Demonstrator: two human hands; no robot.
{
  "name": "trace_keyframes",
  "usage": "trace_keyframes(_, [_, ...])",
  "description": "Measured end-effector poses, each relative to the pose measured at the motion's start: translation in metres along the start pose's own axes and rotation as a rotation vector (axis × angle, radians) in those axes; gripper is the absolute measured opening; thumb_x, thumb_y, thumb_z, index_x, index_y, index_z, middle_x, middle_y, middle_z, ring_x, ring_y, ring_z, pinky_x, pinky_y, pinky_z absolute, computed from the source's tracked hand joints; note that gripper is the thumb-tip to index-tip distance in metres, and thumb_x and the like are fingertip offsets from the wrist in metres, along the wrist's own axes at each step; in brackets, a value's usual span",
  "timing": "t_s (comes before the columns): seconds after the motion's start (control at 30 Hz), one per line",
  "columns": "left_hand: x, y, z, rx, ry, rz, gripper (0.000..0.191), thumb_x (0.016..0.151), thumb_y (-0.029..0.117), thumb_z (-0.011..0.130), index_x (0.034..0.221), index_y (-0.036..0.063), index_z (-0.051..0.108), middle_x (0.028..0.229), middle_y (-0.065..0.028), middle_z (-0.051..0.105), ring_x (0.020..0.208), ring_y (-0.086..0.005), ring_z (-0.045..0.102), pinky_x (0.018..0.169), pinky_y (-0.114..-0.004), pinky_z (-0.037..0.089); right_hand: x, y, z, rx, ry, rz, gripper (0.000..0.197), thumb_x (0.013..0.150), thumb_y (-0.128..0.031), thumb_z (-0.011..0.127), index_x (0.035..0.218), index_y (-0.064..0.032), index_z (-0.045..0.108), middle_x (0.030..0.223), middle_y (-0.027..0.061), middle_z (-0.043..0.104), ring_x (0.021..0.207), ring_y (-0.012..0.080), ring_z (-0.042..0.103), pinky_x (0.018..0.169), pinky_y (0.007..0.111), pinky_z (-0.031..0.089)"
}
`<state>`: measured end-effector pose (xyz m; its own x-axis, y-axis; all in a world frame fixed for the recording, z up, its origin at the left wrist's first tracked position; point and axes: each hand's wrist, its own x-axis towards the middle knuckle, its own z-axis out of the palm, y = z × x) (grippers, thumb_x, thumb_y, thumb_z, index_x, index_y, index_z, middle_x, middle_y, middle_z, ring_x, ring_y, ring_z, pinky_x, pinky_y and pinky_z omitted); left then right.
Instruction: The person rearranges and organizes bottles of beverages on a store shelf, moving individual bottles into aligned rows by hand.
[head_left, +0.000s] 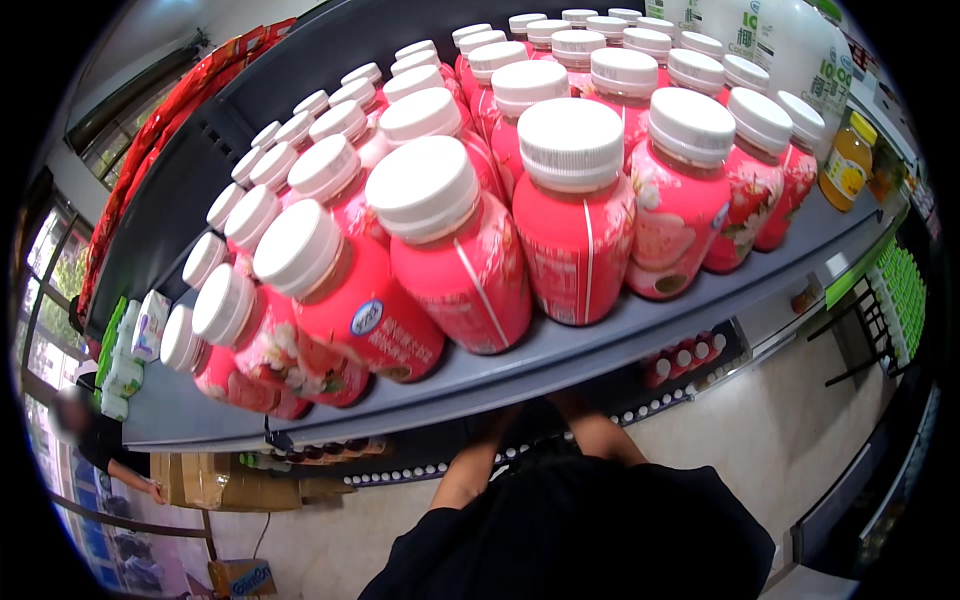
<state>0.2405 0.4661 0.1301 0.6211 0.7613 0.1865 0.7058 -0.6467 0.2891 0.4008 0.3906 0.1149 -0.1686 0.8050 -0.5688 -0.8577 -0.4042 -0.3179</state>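
Note:
Both my hands are out of view, hidden beneath the front edge of a grey metal shelf (480, 390). My left forearm (469, 469) and right forearm (600, 435) reach in under it towards the dark lower level. On the upper shelf stand several rows of pink plastic drink bottles (574, 247) with white screw caps, packed close together. Their wrap labels carry flower pictures and writing. Lower down, a row of small white caps (637, 414) runs along the shelf front, and a few red bottles with white caps (679, 360) stand further right.
A bottle of orange drink (847, 161) and large coconut drink bottles (817, 82) stand at the shelf's right end. Green-and-white packs (120, 367) occupy its left end. Another person (97, 435) touches cardboard boxes (225, 484) at left. Green-capped bottles (900, 300) stand at right.

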Motion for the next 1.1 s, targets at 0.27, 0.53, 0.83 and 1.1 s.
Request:
trace_keyframes(0.27, [-0.046,0.066,-0.073,-0.134,0.191,0.324,0.038,0.079,0.008,0.056,0.116,0.0149,0.062,0.124,-0.0015,0.058,0.110,-0.0316,0.060,0.093,-0.042,0.052,-0.043,0.047,0.015,0.268,0.075,0.125,0.033,0.095,-0.042,0.044,0.106,-0.0168,0.062,0.099,0.0087,0.066,0.096,0.0279,0.065,0.087,0.046,0.053])
trace_keyframes(0.53, [-0.116,0.100,-0.075,-0.252,0.047,0.475,0.024,0.073,0.009,0.067,0.096,0.0084,0.064,0.110,-0.0111,0.062,0.105,-0.0323,0.060,0.092,-0.042,0.049,-0.044,0.095,-0.028,0.069,0.256,-0.064,0.040,0.099,-0.038,0.032,0.092,-0.0159,0.064,0.084,0.0026,0.068,0.082,0.0197,0.067,0.075,0.038,0.057])
trace_keyframes(0.83, [-0.226,0.115,-0.059,-0.332,-0.091,0.357,0.039,0.074,0.011,0.068,0.113,0.0096,0.062,0.112,-0.0083,0.059,0.104,-0.0293,0.057,0.091,-0.041,0.046,-0.128,0.198,-0.057,0.208,0.347,-0.102,0.053,0.096,-0.052,0.030,0.113,-0.0124,0.061,0.111,0.0105,0.066,0.102,0.0286,0.063,0.086,0.048,0.052])
trace_keyframes(1.1, [-0.220,0.164,-0.050,-0.417,-0.252,0.396,0.040,0.076,0.005,0.066,0.116,0.0079,0.061,0.117,-0.0105,0.056,0.106,-0.0322,0.056,0.089,-0.042,0.048,-0.147,0.191,-0.093,0.480,0.369,-0.260,0.045,0.095,-0.052,0.033,0.102,-0.0183,0.062,0.102,0.0054,0.065,0.096,0.0254,0.061,0.084,0.048,0.049])
